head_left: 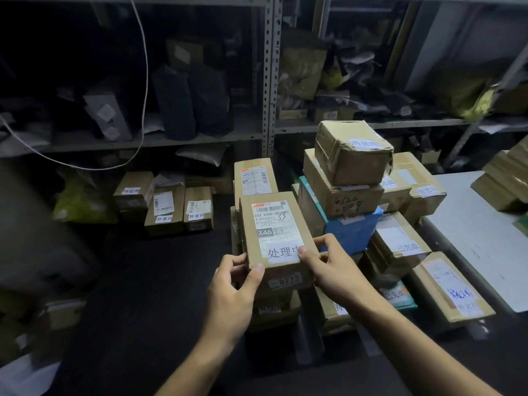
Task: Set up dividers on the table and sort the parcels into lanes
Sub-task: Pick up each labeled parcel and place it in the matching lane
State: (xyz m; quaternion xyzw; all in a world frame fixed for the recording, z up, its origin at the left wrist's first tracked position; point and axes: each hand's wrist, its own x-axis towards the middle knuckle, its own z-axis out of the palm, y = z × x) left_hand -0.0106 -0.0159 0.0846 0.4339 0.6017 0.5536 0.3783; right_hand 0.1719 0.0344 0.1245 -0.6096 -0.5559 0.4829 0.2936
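**packrat_77:** So where's the parcel (275,238) sitting relative to the hands right now?

**lane_sorter:** It's being held up between both of them, above the heap of other boxes (354,195). The left hand (234,284) is gripping the near-left corner, thumb lying up the front face, fingers wrapping the side. The right hand (331,270) is pinching the near-right edge, thumb pressing on the white handwritten label. So both grips are closing on the near end of the same box, neither one is free.

**packrat_77:** And the long axis?

**lane_sorter:** It's running away from the person, leaning slightly left at the far end. The barcode label is facing up, so it's reading fine from the head view.

**packrat_77:** Which way is the table from there?

**lane_sorter:** The white table (485,238) is lying off to the right, past the pile. I'm guessing the right hand is the nearer one for a handoff, and the box is going to need swinging rightward over the stack. I'm not seeing any dividers on it, though the brown stack at its far corner is too blurry to call.
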